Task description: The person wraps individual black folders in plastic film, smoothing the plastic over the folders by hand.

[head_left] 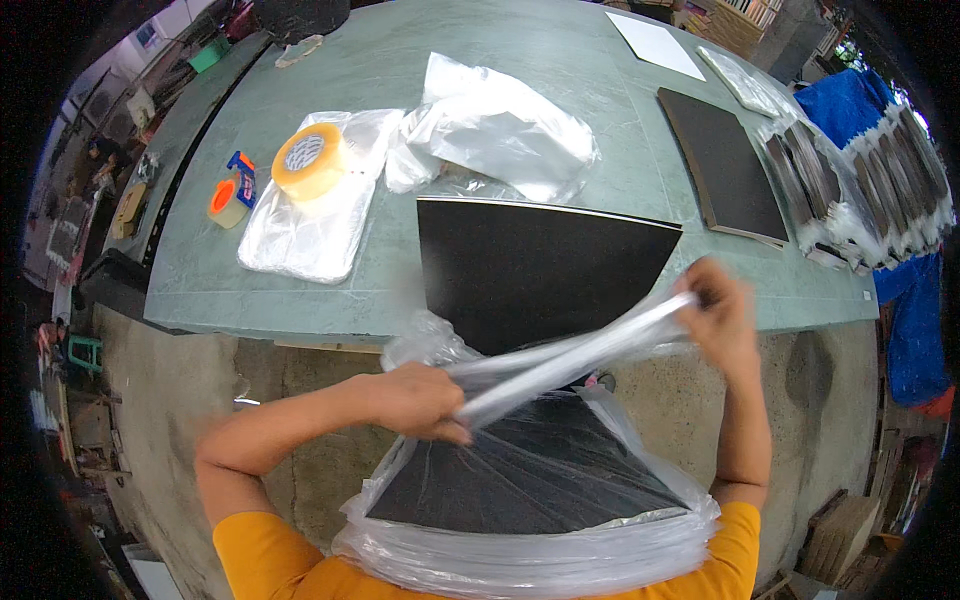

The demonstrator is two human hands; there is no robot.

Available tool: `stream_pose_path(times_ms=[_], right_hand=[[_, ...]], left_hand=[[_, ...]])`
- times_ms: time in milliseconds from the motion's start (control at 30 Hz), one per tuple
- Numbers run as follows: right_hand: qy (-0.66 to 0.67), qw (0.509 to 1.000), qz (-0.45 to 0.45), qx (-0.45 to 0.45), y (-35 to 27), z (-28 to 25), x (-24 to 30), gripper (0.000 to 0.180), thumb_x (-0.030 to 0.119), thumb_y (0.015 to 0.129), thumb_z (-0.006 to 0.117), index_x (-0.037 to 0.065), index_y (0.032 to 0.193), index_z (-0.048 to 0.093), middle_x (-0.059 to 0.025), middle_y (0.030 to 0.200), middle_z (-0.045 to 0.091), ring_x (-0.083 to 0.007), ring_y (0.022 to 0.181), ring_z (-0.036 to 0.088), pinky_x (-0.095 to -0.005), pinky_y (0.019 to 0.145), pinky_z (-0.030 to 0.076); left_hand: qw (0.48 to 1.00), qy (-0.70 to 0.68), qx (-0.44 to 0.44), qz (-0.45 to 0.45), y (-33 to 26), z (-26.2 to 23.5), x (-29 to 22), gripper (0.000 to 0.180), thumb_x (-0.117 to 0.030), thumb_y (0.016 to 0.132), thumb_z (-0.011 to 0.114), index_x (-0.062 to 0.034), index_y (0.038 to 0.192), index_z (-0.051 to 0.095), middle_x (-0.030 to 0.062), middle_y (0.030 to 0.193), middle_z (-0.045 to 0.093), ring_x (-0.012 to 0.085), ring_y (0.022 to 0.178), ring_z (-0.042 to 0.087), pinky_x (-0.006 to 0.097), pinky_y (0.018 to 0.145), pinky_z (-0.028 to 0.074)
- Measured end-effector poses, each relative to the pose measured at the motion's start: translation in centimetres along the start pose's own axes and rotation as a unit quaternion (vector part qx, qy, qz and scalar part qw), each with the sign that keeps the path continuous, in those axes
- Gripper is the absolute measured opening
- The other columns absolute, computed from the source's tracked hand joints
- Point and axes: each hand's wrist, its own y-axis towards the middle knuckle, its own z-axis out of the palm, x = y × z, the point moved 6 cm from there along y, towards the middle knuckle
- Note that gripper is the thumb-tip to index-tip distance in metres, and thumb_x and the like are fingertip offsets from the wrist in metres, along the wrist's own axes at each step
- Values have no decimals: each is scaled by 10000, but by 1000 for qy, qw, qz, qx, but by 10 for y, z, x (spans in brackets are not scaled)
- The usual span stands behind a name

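Note:
Both my hands are closed on a clear plastic bag [570, 370], pulled taut into a slanting band between them. My left hand [418, 400] grips its lower left end, and my right hand [718, 308] pinches the upper right end, blurred by motion. Behind the band, a flat black board [540, 262] lies at the table's front edge, its lower part hidden by the plastic. Nearer my body, more clear plastic covers a dark panel [530, 480] and bunches in folds at my waist. Whether that panel is separate from the board, I cannot tell.
On the green table [640, 150] lie a crumpled clear bag [500, 130], stacked flat bags [300, 235], a tape roll [308, 162] and a small tape dispenser [232, 195]. To the right are a black board stack [725, 165], a white sheet [655, 45] and several plastic-wrapped bundles [890, 175].

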Motion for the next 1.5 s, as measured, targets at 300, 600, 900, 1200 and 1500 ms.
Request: stream_pose_path(times_ms=[300,600,900,1200,1500], right_hand=[[-201,924,-279,-165,-5,28,40,504,-98,510,499,38,994,537,-122,920,548,-281,865,521,-352,753,413],[-257,931,-163,-200,-11,4,13,693,-183,565,390,117,1183,483,-135,1177,401,-303,1076,397,-364,897,336],[-107,953,-156,-238,-18,-4,12,674,-205,539,393,100,1122,540,-137,1059,445,-237,929,503,-302,783,434],[-189,943,-147,-232,-21,-4,8,620,-199,543,448,84,1081,568,-118,1023,471,-230,950,491,-296,793,415],[-146,945,-189,-223,-44,-5,0,568,-181,569,442,65,1059,585,-125,1044,464,-217,927,499,-282,819,390]], left_hand=[[686,-57,-688,-229,-70,-119,76,366,63,657,469,-16,1008,537,71,808,538,166,706,523,273,638,420],[840,57,-514,-163,-35,-104,19,646,101,635,485,-185,1212,437,132,1049,507,273,816,548,333,700,456],[795,19,-603,-63,-50,-83,-17,637,112,534,532,-59,1147,492,154,990,526,308,809,540,343,686,445],[776,23,-625,-84,-46,-82,-17,496,97,604,565,-58,1075,555,131,975,542,259,881,544,290,752,433],[789,76,-604,-81,-44,-104,-1,540,99,625,529,-74,1135,506,132,998,527,272,856,551,314,727,451]])
